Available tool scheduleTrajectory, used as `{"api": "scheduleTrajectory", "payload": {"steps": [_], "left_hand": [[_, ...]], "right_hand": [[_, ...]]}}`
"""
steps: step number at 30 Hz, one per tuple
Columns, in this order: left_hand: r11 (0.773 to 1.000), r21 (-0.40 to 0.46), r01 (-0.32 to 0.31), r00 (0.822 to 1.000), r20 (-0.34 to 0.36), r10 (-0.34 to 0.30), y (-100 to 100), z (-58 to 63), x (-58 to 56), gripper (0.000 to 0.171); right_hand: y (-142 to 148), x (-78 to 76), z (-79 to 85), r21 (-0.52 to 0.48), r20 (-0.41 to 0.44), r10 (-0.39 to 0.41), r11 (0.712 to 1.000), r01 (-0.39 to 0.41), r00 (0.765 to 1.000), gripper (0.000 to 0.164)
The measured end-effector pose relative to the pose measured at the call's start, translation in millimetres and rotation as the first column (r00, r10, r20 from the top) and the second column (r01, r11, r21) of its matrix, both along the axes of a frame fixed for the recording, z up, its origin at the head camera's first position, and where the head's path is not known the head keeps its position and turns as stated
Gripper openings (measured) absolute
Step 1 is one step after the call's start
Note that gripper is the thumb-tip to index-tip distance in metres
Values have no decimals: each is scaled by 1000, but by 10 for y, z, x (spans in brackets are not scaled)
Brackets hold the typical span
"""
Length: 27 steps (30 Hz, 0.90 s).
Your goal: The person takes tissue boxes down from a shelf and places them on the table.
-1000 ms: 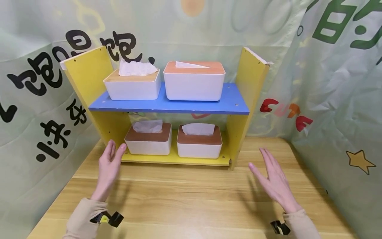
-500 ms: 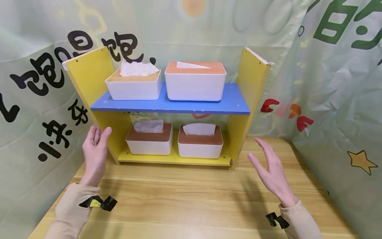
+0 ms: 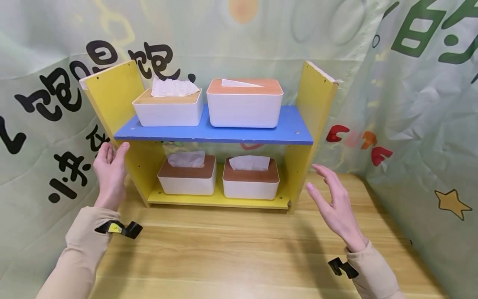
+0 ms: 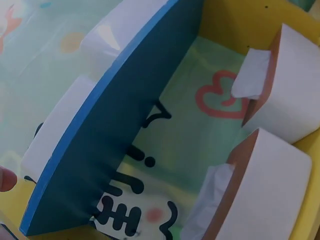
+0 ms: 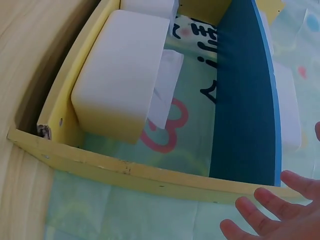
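Note:
A yellow shelf unit (image 3: 315, 99) with a blue middle board (image 3: 213, 133) stands upright on the table. On the blue board sit a white tissue box (image 3: 168, 114) with a light wood lid and a taller white tissue box (image 3: 244, 109). Two smaller tissue boxes with brown lids, one left (image 3: 186, 185) and one right (image 3: 251, 189), rest on the bottom board. My left hand (image 3: 110, 174) is raised beside the unit's left panel, palm inward, holding nothing. To the right of the unit my right hand (image 3: 336, 203) hovers with fingers spread and nothing in it.
A wooden table (image 3: 224, 249) lies under and in front of the shelf unit. Printed fabric (image 3: 410, 124) hangs behind and along both sides, close to the left hand.
My left hand has moved up and left, from before the lower left corner to beside the left panel. My right hand has risen slightly and shifted left. The boxes stay put.

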<state>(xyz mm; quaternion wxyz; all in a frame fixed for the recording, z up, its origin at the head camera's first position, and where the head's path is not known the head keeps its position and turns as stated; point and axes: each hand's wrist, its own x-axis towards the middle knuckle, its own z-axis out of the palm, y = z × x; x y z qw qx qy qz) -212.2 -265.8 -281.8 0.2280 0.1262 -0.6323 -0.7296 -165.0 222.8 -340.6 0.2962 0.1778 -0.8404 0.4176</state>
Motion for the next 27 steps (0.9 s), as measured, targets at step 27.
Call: {"api": "scheduleTrajectory", "payload": {"steps": [27], "left_hand": [[984,110,-139,989,-37,144,-230,308,-414,58]], "right_hand": [[-258,-195,412,-244,-57,211,945,-218,976,43]]}}
